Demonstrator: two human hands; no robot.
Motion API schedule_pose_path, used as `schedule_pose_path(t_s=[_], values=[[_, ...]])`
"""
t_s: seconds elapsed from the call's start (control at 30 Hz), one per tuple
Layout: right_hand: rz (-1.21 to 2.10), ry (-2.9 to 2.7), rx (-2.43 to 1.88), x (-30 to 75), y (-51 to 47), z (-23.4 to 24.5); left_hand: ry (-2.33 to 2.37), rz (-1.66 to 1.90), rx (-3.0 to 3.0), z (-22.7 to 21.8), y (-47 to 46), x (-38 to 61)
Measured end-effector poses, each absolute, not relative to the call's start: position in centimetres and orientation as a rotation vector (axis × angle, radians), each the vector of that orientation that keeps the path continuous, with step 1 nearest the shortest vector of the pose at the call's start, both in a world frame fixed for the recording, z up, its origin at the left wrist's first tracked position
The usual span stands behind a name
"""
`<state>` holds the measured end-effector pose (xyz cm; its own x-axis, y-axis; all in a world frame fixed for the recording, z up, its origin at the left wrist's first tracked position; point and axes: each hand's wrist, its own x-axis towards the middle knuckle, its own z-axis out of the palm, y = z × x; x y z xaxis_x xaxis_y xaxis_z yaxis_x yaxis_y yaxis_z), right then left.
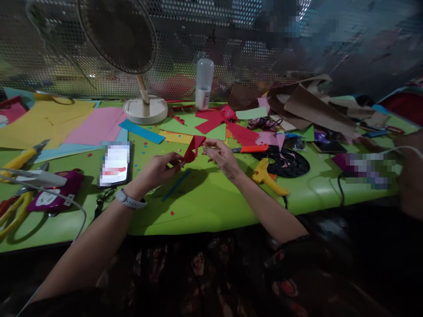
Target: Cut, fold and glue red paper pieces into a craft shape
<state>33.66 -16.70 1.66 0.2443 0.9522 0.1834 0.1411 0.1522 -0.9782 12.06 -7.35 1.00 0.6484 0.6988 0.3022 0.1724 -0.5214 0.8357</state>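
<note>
A folded piece of red paper is held just above the green table between both hands. My left hand pinches its lower left corner; a white watch sits on that wrist. My right hand has its fingers closed on the paper's right edge. A thin blue strip lies on the table under the hands.
A phone lies left of my hands. A yellow glue gun, an orange-handled cutter and black cut paper lie to the right. A desk fan, a white bottle, coloured sheets and brown paper fill the back. Pliers and scissors rest at far left.
</note>
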Motion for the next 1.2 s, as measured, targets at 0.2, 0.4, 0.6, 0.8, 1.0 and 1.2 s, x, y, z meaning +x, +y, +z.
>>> schedule_pose_path(t_s=[0.2,0.4,0.6,0.8,1.0,1.2], values=[[0.948,-1.145,-1.266,33.9,-16.7,1.7,0.739,0.805,2.327,1.0,-7.0,11.9],[0.950,-1.139,-1.371,33.2,-16.2,0.6,0.727,0.898,2.207,1.6,-7.3,11.7],[1.007,-1.057,-1.366,32.3,-15.5,-1.0,0.800,0.700,2.034,1.7,-7.6,11.9],[0.839,-1.132,-1.528,31.9,-16.0,-1.3,0.785,0.603,2.369,1.3,-8.5,12.4],[0.813,-1.121,-1.544,32.0,-16.3,-1.4,0.876,0.779,2.433,0.5,-7.9,12.2],[0.793,-1.163,-1.579,32.0,-16.4,-1.7,0.989,0.850,2.357,0.0,-7.8,12.2]])
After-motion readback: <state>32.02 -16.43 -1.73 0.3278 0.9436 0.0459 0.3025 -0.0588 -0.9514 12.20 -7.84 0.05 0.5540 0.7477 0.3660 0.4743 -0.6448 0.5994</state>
